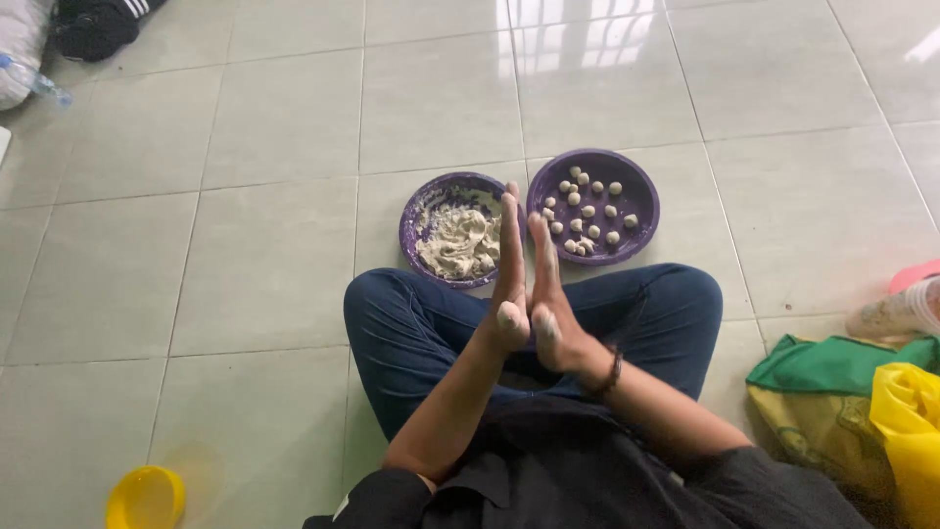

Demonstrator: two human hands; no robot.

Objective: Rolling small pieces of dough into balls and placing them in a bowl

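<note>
I sit cross-legged on a tiled floor in blue trousers. My left hand (509, 279) and my right hand (550, 294) are pressed flat together, palm to palm, fingers straight and pointing away from me, over my lap. Pale dough smears show at the heels of both palms; anything between the palms is hidden. Just beyond the fingertips stand two purple bowls. The left bowl (415, 211) holds a lump of pale dough (460, 243). The right bowl (641, 191) holds several small dough balls (587, 211).
A yellow round container (145, 498) lies on the floor at my near left. Green (832, 367) and yellow (906, 431) bags, a plastic bottle (901, 312) and a pink object (916, 276) sit to my right. A dark bag (93, 24) lies far left.
</note>
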